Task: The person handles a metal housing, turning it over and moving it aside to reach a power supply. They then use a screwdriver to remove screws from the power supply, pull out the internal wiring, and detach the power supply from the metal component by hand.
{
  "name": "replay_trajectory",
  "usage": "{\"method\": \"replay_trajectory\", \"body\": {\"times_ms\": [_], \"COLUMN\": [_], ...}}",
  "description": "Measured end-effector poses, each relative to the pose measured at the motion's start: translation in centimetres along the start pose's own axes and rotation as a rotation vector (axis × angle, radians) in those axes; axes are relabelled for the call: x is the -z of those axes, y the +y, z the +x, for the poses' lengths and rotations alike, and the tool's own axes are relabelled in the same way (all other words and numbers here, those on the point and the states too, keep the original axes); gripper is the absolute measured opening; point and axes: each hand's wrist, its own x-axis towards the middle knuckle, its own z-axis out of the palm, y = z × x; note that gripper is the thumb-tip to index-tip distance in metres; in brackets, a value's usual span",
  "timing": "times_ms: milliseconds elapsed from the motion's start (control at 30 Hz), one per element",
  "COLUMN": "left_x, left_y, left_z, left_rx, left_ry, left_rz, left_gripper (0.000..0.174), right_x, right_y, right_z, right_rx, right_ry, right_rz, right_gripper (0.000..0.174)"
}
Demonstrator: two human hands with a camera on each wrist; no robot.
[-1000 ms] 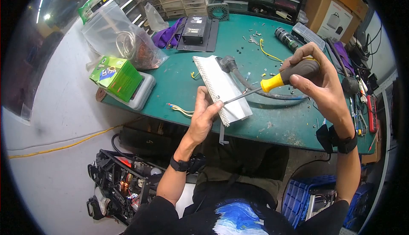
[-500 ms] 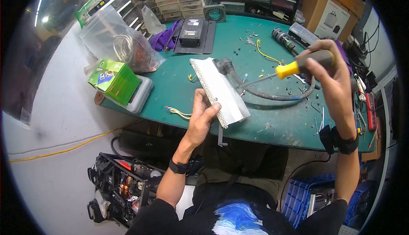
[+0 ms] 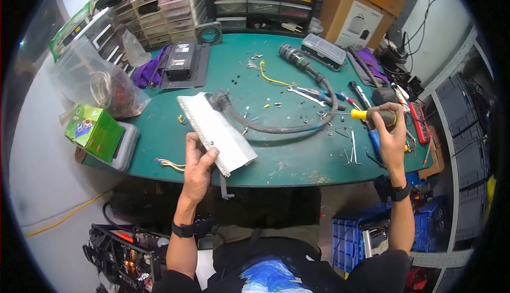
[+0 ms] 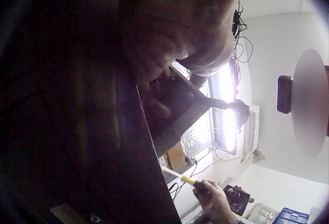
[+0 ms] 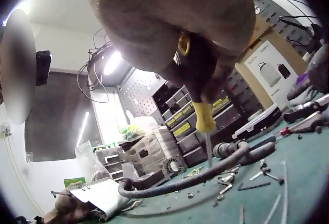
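Observation:
In the head view my left hand (image 3: 195, 176) grips a white sheet-metal housing (image 3: 220, 133) by its perforated long edge, thumb on the near side. A thick black cable (image 3: 281, 129) leaves the far end of the housing through an angled fitting and curves right over the table. My right hand (image 3: 391, 147) holds a screwdriver (image 3: 360, 114) by its black and yellow handle, its shaft pointing left, well away from the housing. The right wrist view shows the screwdriver's yellow collar (image 5: 204, 117) above the cable. In the left wrist view the held housing is mostly dark.
Pliers, wrenches (image 3: 308, 97), hex keys (image 3: 353, 147) and loose screws lie on the green table (image 3: 287, 165) near my right hand. A red multimeter (image 3: 419, 123) is at the right. A green box (image 3: 94, 133) and a plastic bag (image 3: 101, 80) stand at the left.
My right hand has drawn the screwdriver away from the housing, over to the right side of the table. The left hand keeps its grip on the housing. The head view has turned right.

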Motion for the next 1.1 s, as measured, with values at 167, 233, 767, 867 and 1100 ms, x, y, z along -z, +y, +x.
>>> {"method": "replay_trajectory", "body": {"times_ms": [167, 233, 767, 867, 1100], "left_x": [0.0, 0.1, 0.4, 0.2, 0.2], "left_y": [-0.2, -0.2, -0.6, -0.3, -0.2], "left_z": [0.1, 0.1, 0.0, -0.1, 0.0], "left_rx": [-0.016, -0.009, -0.019, -0.001, -0.011], "left_ry": [0.010, 0.006, -0.050, -0.048, -0.065], "left_rz": [0.012, 0.010, -0.034, -0.031, -0.031], "left_gripper": [0.032, 0.033, 0.027, 0.027, 0.025], "right_x": [2.2, 2.7, -7.3, -9.4, -10.2], "right_y": [-0.1, -0.2, -9.8, -10.9, -11.5], "right_z": [-1.7, -2.1, -0.4, 0.3, 1.2], "right_rx": [-0.002, -0.024, 0.001, 0.040, 0.014], "right_ry": [0.154, 0.153, -0.368, -0.421, -0.469], "right_rz": [0.054, 0.003, 0.493, 0.484, 0.504], "right_gripper": [0.019, 0.017, 0.029, 0.029, 0.029]}}
